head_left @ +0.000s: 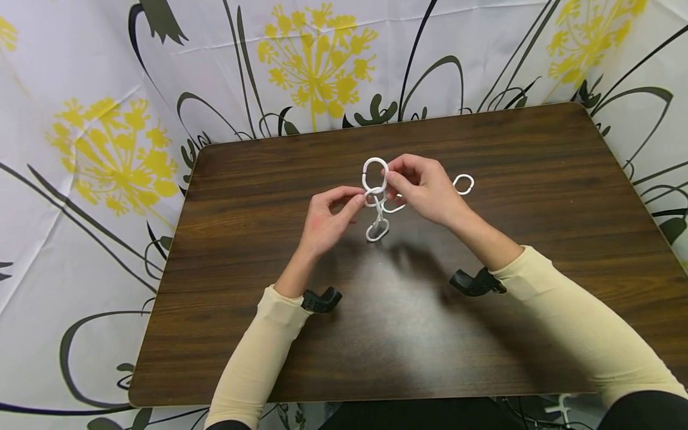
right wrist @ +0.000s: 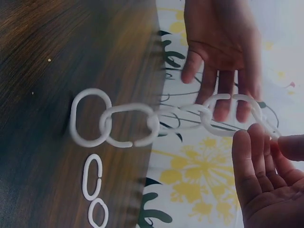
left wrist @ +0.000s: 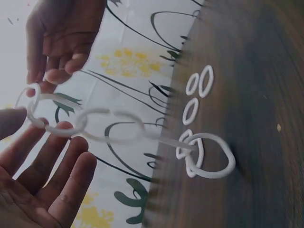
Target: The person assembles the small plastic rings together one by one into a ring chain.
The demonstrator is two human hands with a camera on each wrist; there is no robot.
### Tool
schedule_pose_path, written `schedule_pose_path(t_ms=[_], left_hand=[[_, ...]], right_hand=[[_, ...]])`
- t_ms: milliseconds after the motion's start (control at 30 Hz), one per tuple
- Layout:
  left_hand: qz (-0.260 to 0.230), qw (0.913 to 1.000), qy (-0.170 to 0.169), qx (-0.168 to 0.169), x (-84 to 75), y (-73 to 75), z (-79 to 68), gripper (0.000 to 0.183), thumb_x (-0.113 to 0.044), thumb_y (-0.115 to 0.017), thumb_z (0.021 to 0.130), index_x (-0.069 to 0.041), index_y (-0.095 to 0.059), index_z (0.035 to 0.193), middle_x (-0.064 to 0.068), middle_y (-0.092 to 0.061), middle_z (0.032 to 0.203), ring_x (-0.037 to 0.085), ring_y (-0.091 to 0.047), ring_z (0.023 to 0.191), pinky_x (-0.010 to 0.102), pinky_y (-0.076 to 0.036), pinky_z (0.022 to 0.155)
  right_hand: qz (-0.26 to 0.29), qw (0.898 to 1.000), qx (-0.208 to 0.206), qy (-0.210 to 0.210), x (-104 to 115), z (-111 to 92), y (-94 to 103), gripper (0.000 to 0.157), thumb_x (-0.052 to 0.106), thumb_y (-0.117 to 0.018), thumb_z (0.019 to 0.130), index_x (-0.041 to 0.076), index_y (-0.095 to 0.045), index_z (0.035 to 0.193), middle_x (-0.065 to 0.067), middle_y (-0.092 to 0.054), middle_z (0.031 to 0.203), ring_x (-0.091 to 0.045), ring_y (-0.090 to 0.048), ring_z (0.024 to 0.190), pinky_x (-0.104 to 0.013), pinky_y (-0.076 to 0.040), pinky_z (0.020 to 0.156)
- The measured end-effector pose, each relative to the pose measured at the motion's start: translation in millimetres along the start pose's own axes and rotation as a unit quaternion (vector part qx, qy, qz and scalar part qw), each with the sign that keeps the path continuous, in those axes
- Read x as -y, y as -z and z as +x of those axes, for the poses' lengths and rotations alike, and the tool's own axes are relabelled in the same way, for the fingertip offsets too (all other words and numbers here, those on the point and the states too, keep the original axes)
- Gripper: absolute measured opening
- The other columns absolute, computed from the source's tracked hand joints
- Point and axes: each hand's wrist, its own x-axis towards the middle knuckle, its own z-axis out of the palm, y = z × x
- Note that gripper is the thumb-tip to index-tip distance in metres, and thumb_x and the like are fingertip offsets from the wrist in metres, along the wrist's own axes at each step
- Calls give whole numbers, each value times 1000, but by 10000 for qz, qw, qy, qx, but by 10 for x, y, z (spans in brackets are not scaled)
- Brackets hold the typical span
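A chain of white plastic links (right wrist: pixel 72 119) hangs between my two hands above the table, its lowest link close to the tabletop. My left hand (head_left: pixel 326 222) pinches a link near the top of the chain between thumb and forefinger. Opposite it, my right hand (head_left: pixel 427 190) pinches the topmost link (head_left: pixel 375 159), an oval with a small gap in its side, which stands upright above the others. The remaining fingers of both hands spread loosely beside the chain.
Loose white links (left wrist: pixel 212 81) lie on the dark wooden table (head_left: pixel 242 239); one link (head_left: pixel 472 184) lies beyond my right hand. A flower-patterned white curtain (head_left: pixel 215 60) hangs behind the table. Black wrist mounts (head_left: pixel 321 300) jut inward from both sleeves.
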Motion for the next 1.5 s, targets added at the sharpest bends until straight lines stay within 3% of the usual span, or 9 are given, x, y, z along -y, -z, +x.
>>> schedule_pose_path(t_ms=[267,400,533,633,733,833,933,1267,1500], left_hand=[[-788,9967,132,-138,-46,-32,65,23,-8,-63,96,9,-68,112,20,-71,98,32,-69,85,38,-59,65],[-1018,9944,139,-258,-40,-37,72,21,-6,-63,96,10,-67,109,15,-71,96,25,-68,82,35,-59,63],[-1122,9932,131,-283,-16,-31,68,21,-7,-64,95,11,-66,106,13,-71,97,26,-68,83,33,-58,62],[-1055,9940,116,-269,5,-24,66,20,-8,-64,96,10,-67,105,15,-71,94,25,-70,82,33,-58,61],[-971,9949,119,-250,17,-24,60,20,-9,-64,96,9,-67,104,18,-71,90,21,-70,81,33,-58,61],[-926,9954,155,-210,27,-28,57,21,-9,-64,96,9,-67,105,17,-71,89,20,-70,81,33,-58,61],[-889,9957,187,-178,38,-32,59,23,-10,-64,96,10,-66,106,13,-72,89,19,-70,81,33,-58,62],[-821,9963,195,-180,39,-22,55,20,-11,-66,95,7,-68,104,11,-72,91,19,-70,79,33,-58,62],[-684,9970,339,-97,31,-11,44,19,-7,-64,95,8,-68,106,14,-72,99,27,-69,82,33,-57,62]], right_hand=[[92,9996,259,-77,-36,17,16,16,11,-61,98,-3,-64,103,-18,-65,80,-26,-65,72,-36,-59,65],[-1,9990,415,-141,-83,34,47,16,10,-62,96,-4,-65,104,-19,-66,83,-29,-65,75,-36,-59,65],[-914,9943,521,-147,-274,73,82,16,8,-62,96,-2,-68,107,-14,-69,90,-29,-65,80,-34,-57,69],[-2435,9674,695,61,-544,116,102,18,8,-62,95,2,-71,109,-9,-71,96,-24,-65,84,-37,-53,74],[-3827,9185,954,291,-823,133,106,24,8,-61,92,8,-72,114,-7,-71,104,-25,-66,91,-44,-52,75],[-4485,8839,1263,408,-1013,118,101,30,8,-62,91,11,-69,120,-7,-68,113,-29,-65,102,-51,-53,75],[-4725,8684,1414,517,-1108,99,96,32,7,-63,90,11,-69,121,-7,-64,113,-30,-63,105,-53,-53,73],[-5059,8507,1222,731,-1162,61,115,6,13,-72,85,18,-75,87,-2,-56,85,-28,-64,81,-49,-51,57],[-4676,8735,1327,291,-1116,67,145,4,15,-69,87,17,-73,87,1,-63,85,-23,-63,80,-49,-51,62]])
